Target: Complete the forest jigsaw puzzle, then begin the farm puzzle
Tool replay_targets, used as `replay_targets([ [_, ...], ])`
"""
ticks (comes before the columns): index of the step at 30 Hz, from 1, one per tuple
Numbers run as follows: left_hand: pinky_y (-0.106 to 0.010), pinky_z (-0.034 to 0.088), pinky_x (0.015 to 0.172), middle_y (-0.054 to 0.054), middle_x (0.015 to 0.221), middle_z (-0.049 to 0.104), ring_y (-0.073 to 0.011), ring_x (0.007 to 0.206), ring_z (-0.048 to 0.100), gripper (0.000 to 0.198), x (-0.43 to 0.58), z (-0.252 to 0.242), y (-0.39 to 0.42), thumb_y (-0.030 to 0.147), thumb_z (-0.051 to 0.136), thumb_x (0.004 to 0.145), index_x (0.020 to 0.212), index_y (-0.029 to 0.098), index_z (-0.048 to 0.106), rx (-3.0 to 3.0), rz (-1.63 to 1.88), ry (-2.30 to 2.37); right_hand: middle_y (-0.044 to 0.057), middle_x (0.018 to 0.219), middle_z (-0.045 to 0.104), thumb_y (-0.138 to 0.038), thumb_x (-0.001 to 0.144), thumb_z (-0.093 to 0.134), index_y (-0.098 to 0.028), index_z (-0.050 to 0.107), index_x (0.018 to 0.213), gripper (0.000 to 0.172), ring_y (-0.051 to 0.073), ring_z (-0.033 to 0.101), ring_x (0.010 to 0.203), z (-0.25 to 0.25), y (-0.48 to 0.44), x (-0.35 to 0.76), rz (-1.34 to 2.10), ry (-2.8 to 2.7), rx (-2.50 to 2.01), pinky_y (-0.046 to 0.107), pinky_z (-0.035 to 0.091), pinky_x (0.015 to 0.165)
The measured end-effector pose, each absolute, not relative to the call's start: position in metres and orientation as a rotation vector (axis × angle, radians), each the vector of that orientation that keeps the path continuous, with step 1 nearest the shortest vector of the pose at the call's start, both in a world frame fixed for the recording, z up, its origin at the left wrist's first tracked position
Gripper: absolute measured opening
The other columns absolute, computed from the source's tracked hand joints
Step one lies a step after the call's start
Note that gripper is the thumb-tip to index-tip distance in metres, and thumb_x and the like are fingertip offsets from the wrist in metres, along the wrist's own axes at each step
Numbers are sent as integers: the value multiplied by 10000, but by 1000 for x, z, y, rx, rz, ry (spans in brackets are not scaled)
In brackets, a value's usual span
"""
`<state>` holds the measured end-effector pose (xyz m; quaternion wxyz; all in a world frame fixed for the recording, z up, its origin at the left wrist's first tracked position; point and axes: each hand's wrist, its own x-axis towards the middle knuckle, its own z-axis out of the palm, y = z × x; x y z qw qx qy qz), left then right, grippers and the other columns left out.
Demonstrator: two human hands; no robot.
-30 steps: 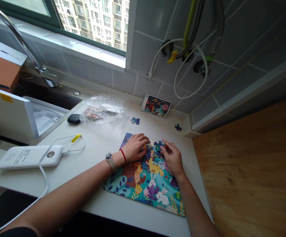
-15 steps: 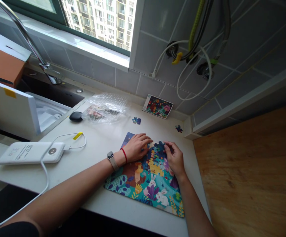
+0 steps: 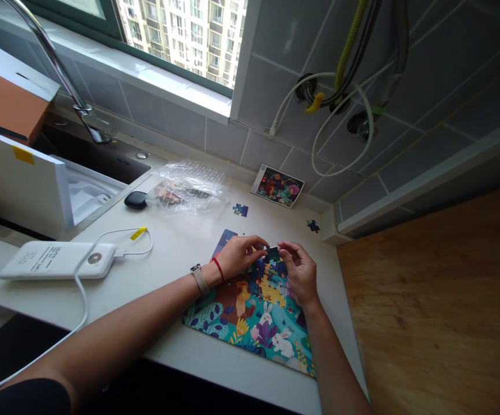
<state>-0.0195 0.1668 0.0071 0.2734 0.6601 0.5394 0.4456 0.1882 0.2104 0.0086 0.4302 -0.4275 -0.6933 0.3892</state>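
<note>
A colourful jigsaw puzzle with rabbits, a bear and plants lies on the white counter, largely joined together. Above its far edge, a dark puzzle piece is between the fingertips of both hands. My left hand pinches it from the left, its wrist resting over the puzzle. From the right, my right hand grips the other side with thumb and forefinger. Two loose pieces lie beyond: a blue piece and a dark piece. The hands hide part of the puzzle's upper area.
A picture card leans by the tiled wall. Clear plastic packaging and a black rounded object lie behind left. A white power bank with a cable sits left, near the sink. A wooden board is at right.
My right hand has shifted slightly left with the dark piece, turning its fingers inward. My left fingers have lifted and come to the piece's left side. The view has shifted slightly.
</note>
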Motion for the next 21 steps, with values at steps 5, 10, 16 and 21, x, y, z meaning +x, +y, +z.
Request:
replay_targets([
  [5,-230,537,609,-1,741,750,-136,650,689,190,-15,9,168,360,719,922,851,183,716,1464,1294,1515,88,1078,783,-453,886,745,-222,775,1110,323,255,744,983,4,213,189,1101,-1786,-1111,374,620,858],
  [10,-285,579,749,-14,904,781,-158,790,724,149,-12,12,161,306,697,942,1056,211,676,1680,1265,1441,86,1017,782,-477,911,692,-210,752,1034,301,239,742,895,10,214,189,997,-1714,-1125,350,615,784],
  [16,-339,556,833,-18,940,764,-184,842,676,204,-14,6,161,240,665,966,1165,255,709,1969,1062,1488,79,1011,792,-430,936,689,-224,741,995,220,244,747,940,10,213,190,1012,-1813,-1077,377,594,872],
  [21,-355,554,833,-26,915,782,-223,901,647,105,-18,-2,167,249,685,958,1017,245,772,1962,1026,1606,107,1168,747,-410,953,656,-226,740,1042,221,255,699,1111,7,218,193,826,-1815,-1088,412,573,962],
])
